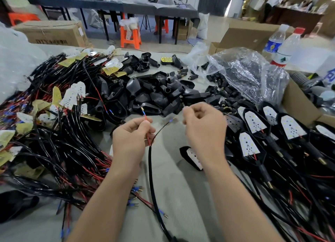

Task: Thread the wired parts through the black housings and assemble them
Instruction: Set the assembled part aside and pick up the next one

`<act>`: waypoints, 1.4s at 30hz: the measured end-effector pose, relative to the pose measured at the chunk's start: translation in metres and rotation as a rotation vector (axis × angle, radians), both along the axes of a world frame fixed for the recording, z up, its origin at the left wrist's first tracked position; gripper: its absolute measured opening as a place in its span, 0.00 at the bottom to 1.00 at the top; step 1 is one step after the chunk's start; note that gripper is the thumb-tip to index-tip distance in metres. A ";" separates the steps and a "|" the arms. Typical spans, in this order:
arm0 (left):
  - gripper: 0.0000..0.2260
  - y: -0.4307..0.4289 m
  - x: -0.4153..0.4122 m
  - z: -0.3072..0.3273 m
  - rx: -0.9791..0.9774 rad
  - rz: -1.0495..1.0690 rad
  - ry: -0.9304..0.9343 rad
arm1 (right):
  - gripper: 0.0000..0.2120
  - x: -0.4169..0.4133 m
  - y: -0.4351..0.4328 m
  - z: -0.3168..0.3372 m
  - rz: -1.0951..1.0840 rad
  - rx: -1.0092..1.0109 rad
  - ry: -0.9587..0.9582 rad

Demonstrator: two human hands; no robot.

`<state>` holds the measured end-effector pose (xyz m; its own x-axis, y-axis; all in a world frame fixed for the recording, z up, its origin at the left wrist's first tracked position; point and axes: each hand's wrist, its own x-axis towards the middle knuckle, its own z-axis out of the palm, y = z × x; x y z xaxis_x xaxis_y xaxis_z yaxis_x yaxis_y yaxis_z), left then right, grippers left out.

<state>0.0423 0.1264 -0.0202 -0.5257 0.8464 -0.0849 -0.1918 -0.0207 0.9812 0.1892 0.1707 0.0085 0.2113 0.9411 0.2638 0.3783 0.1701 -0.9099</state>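
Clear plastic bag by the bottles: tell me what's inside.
Small black parts show through the clear plastic bag, a few lying at its open mouth. Crumples and glare hide the rest.

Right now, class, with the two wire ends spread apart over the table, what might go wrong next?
The left hand pinches the thin red wire; a tug may kink it. The black wire ends by the right hand, whose hold is too blurred to judge, so it may slip. The trailing cable could snag the wire pile.
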 end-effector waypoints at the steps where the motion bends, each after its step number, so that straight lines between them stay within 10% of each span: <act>1: 0.12 0.000 -0.001 -0.002 -0.010 -0.005 0.030 | 0.06 0.007 0.004 0.005 -0.032 0.012 -0.058; 13: 0.12 -0.006 0.001 -0.007 -0.129 -0.094 0.540 | 0.05 0.079 0.114 0.055 0.110 -0.438 -1.299; 22: 0.09 -0.008 -0.001 -0.005 -0.117 -0.094 0.555 | 0.05 0.081 0.117 0.064 -0.014 -0.192 -1.317; 42: 0.17 -0.015 0.001 0.001 -0.077 -0.097 0.594 | 0.14 0.013 -0.003 -0.007 0.247 -0.262 0.699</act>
